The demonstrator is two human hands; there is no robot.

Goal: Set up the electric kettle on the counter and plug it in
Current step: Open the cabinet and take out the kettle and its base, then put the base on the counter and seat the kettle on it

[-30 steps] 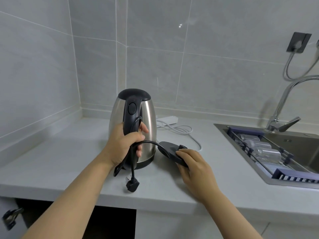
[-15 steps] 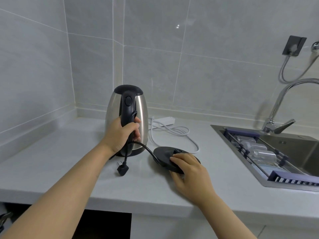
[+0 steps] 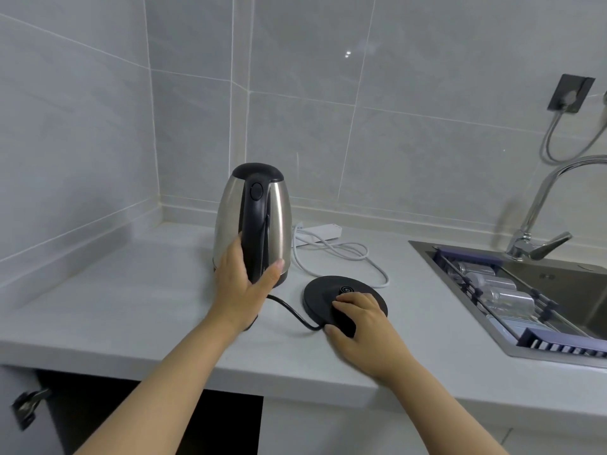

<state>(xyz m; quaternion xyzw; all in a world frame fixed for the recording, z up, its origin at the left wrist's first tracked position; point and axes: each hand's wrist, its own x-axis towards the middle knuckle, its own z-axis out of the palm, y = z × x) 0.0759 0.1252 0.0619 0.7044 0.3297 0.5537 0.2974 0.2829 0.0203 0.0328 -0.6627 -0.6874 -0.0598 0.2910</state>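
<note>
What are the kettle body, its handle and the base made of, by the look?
Kettle body: likely stainless steel, brushed to semi-gloss; it shows streaked bright reflections. Handle: probably black plastic, smooth satin, dull highlights only; the left hand grips it. Base: matte black, probably plastic too, with moulded rings at its centre.

The left hand (image 3: 244,284) grips the steel kettle (image 3: 253,221) by its black handle. Just right of it, the right hand (image 3: 359,318) rests on the round black base (image 3: 328,290), cord (image 3: 289,311) trailing between both hands.
</note>
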